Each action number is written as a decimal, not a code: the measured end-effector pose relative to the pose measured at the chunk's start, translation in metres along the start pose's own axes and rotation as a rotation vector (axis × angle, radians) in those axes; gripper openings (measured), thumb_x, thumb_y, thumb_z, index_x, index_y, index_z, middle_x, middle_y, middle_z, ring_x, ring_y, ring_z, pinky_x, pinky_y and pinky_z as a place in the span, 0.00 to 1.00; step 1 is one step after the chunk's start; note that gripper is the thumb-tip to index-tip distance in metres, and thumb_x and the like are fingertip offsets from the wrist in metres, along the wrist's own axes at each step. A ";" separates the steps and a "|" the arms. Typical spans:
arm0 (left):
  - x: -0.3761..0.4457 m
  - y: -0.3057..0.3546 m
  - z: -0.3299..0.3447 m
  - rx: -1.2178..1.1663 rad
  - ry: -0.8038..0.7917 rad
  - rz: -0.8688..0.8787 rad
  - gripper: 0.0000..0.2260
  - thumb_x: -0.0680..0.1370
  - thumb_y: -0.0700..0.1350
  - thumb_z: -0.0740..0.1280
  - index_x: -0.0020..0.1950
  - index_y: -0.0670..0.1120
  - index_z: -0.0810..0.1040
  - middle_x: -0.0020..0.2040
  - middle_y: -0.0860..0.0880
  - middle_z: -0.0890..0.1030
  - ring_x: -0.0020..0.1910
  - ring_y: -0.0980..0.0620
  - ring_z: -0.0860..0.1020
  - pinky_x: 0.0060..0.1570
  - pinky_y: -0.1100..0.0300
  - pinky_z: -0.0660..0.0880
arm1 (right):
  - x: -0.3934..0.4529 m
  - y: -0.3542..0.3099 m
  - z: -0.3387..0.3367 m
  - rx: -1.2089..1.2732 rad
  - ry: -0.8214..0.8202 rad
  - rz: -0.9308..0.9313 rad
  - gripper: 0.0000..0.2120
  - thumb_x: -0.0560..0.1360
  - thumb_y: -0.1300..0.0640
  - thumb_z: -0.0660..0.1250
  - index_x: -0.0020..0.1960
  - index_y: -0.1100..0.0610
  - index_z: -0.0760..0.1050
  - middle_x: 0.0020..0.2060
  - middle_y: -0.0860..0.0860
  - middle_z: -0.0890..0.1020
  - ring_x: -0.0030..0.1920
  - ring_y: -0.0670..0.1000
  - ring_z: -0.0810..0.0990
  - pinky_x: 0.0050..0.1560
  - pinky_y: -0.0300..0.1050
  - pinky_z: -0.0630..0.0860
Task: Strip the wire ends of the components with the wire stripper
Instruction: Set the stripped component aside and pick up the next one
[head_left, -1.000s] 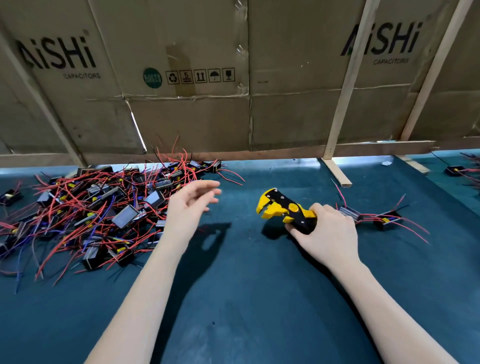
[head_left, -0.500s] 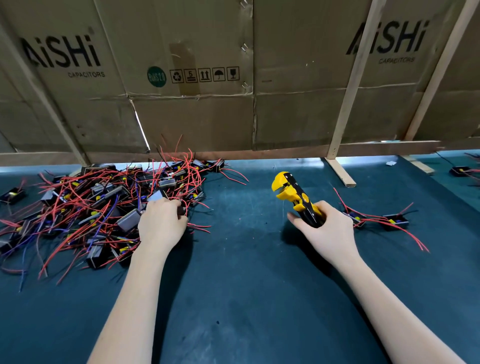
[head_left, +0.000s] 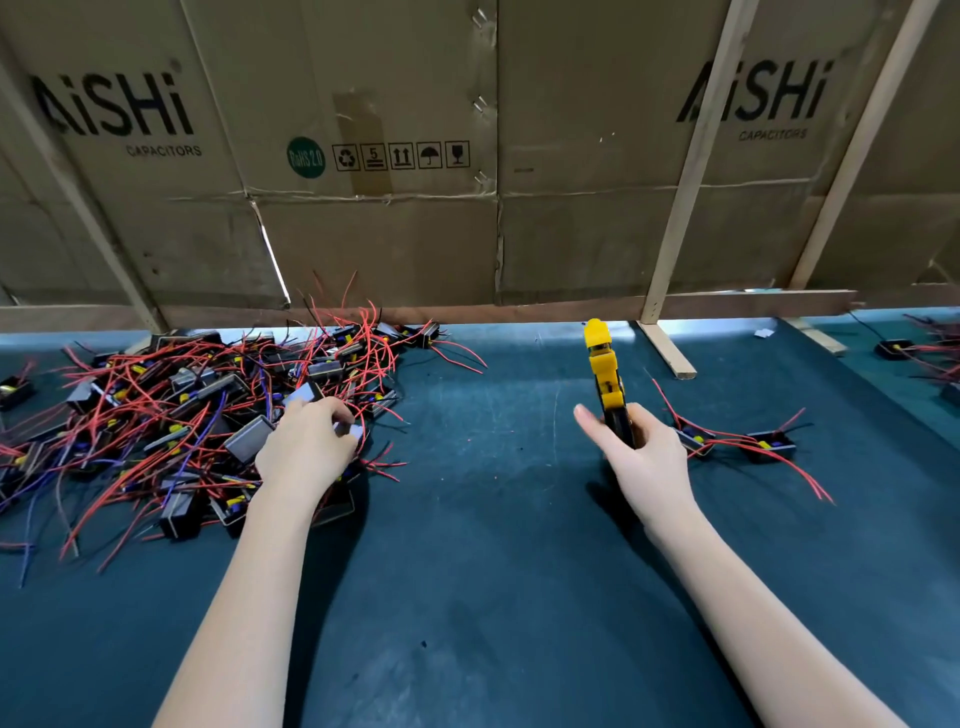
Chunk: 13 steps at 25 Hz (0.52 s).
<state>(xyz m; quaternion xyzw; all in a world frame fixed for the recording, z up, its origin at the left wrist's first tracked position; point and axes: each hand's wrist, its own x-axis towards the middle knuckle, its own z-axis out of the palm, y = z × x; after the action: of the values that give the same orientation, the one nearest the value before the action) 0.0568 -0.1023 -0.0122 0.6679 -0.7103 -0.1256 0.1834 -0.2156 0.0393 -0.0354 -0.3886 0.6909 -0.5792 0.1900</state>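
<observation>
A: In the head view, what could go wrong from here?

B: The likeliest trouble is a tangle. The left hand (head_left: 306, 449) sits at the right edge of the pile of components (head_left: 197, 415) in the left middle of the frame, its fingers curled down over a small grey-faced component (head_left: 349, 430). The red wires (head_left: 363, 338) loop through one another, so a lift could drag neighbours along or snag the leads.

A: Is the hold firm?

B: It looks like a pinch on that component, though the fingertips are partly hidden by the hand's own back, so how secure it is cannot be told. A loose pinch could let the piece drop back into the heap.

A: And the tool?

B: The wire stripper (head_left: 605, 379) stands nearly upright right of centre, yellow head toward the cardboard wall (head_left: 571, 208). The right hand (head_left: 641, 457) is wrapped round its dark handles, thumb sticking out to the left. Whether the stripper's head is parted cannot be made out from this angle; if it is closed, a wire end would not seat.

A: Where do the parts lie relative to the hands?

B: The pile is under and left of the left hand, touching it. The stripper is well apart from that component, across bare blue-green mat (head_left: 483, 519). Two components (head_left: 737, 441) lie just right of the right hand.
</observation>
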 end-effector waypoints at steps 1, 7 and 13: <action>0.000 0.001 -0.001 0.005 -0.015 -0.001 0.06 0.78 0.46 0.66 0.52 0.55 0.79 0.60 0.46 0.75 0.48 0.46 0.72 0.44 0.53 0.72 | 0.000 0.000 -0.001 0.029 -0.001 0.008 0.26 0.70 0.40 0.73 0.31 0.52 0.61 0.26 0.44 0.62 0.31 0.47 0.62 0.37 0.45 0.59; 0.001 0.010 -0.005 -0.012 -0.032 -0.023 0.09 0.75 0.41 0.69 0.50 0.54 0.81 0.52 0.49 0.76 0.47 0.47 0.71 0.40 0.56 0.69 | 0.001 -0.003 -0.003 0.037 0.020 -0.003 0.26 0.70 0.39 0.73 0.31 0.53 0.61 0.26 0.44 0.63 0.32 0.47 0.62 0.37 0.46 0.59; -0.002 0.015 -0.002 -0.247 0.124 -0.005 0.09 0.71 0.42 0.76 0.46 0.53 0.80 0.43 0.51 0.79 0.48 0.45 0.76 0.44 0.54 0.72 | 0.002 0.002 -0.007 0.021 0.065 -0.003 0.26 0.70 0.39 0.73 0.29 0.49 0.61 0.25 0.43 0.62 0.31 0.47 0.61 0.36 0.46 0.59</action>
<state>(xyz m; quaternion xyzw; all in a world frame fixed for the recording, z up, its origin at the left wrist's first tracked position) 0.0448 -0.0992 -0.0040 0.6485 -0.6750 -0.1711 0.3075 -0.2223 0.0422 -0.0353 -0.3686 0.6899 -0.5993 0.1704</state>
